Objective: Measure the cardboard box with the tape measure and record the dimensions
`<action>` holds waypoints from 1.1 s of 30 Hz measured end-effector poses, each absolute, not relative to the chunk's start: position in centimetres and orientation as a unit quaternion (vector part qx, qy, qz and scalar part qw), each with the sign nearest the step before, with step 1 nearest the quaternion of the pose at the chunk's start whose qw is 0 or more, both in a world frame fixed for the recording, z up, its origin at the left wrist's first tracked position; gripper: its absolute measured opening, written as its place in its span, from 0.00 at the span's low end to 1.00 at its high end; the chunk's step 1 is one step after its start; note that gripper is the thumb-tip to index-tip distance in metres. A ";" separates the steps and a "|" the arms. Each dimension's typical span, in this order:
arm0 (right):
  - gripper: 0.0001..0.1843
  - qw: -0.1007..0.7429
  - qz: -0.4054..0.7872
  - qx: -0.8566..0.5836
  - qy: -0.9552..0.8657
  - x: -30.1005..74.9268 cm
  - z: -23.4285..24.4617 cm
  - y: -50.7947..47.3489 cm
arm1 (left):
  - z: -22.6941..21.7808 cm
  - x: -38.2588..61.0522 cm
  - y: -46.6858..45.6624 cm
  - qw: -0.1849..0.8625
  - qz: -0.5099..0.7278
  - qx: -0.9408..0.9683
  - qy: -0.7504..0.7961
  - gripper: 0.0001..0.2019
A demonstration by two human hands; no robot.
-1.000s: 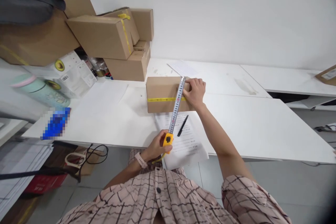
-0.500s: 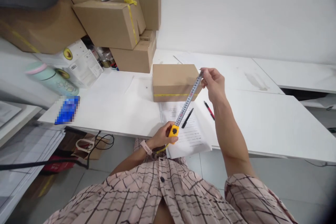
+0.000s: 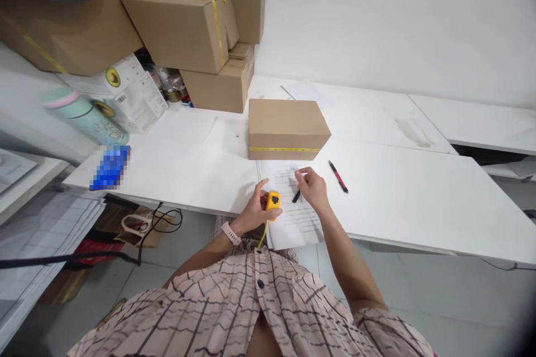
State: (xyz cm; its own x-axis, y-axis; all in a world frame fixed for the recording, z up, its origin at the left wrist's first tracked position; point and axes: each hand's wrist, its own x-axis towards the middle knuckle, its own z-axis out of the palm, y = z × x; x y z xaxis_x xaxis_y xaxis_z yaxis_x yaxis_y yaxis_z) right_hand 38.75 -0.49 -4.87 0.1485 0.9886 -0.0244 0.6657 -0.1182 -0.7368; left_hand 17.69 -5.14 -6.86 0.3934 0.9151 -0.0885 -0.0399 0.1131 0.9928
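Paper on white table, before cardboard box: printed lines, too small to read. Left hand closed round yellow tape measure above paper's left edge. Right hand half curled at black pen; grip cannot be told. White carton: barcode, avocado picture. Pale wall, tiled floor.

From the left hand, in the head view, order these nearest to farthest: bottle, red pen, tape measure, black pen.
From the left hand:
1. Tape measure, in its grip
2. Black pen, to the right
3. Red pen, farther right
4. Bottle, far left
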 end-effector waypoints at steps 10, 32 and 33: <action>0.19 0.050 0.139 -0.767 -0.624 40.5 -6.1 -0.2 | -4.9 11.7 0.5 0.168 0.226 0.726 0.627 0.35; 0.29 0.546 0.513 -0.478 -0.459 31.2 -7.6 4.0 | -9.0 16.4 -3.3 0.113 0.124 0.876 0.452 0.29; 0.29 0.539 0.512 -0.485 -0.461 30.9 -8.1 4.5 | -8.9 16.5 -3.3 0.114 0.122 0.874 0.456 0.29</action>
State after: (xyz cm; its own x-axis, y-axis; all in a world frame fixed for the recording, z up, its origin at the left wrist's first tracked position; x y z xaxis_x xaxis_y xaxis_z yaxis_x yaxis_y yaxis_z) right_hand 30.90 4.45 -8.11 0.0502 0.9987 0.0007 -0.1040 0.0059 -0.9946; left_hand 16.48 -3.33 -8.88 0.5543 0.8250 0.1103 0.7692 -0.5584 0.3108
